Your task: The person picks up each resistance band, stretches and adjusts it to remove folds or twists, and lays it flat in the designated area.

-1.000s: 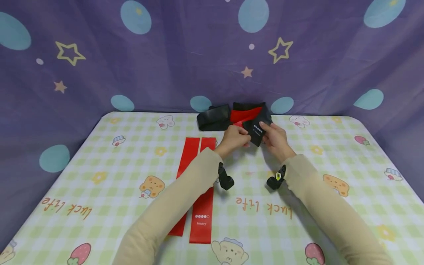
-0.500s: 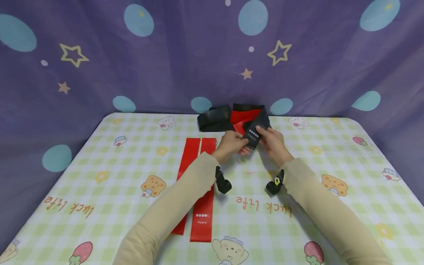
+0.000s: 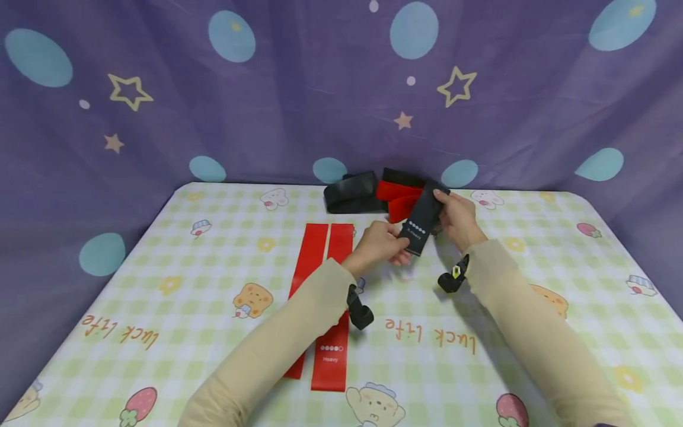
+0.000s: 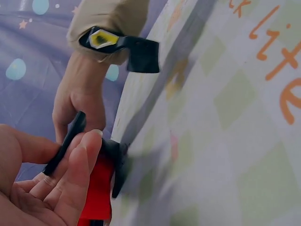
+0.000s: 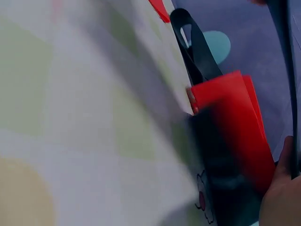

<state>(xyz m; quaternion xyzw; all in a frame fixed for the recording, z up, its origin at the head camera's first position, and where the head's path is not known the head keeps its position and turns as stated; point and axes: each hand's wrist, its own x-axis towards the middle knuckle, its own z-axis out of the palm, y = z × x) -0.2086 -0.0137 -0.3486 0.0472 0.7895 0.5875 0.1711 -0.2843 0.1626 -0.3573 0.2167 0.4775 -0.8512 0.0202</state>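
A black band printed "X-Heavy" [image 3: 418, 222] slants above the back of the table. My left hand [image 3: 376, 244] pinches its lower end, thumb on the printed face; the left wrist view shows the band edge-on [image 4: 66, 145] between thumb and fingers. Higher up, my right hand [image 3: 460, 218] grips the same band with its thumb in front. Red folds [image 3: 392, 191] lie beside and partly behind it. In the right wrist view, the black strip [image 5: 286, 70] meets my right hand [image 5: 281, 200], with a red fold [image 5: 233, 110] alongside.
Two long red strips lie left of centre, the right one marked "Heavy" [image 3: 329, 370], the other [image 3: 311, 249] partly under my left forearm. A looped black band [image 3: 352, 190] rests at the table's back edge, against the purple curtain [image 3: 320, 89]. The checked cloth [image 3: 213, 356] covers the table.
The printed black band shows more of its length and stands straighter. My right hand has moved up and right along it, while my left hand has shifted slightly down with its lower end.
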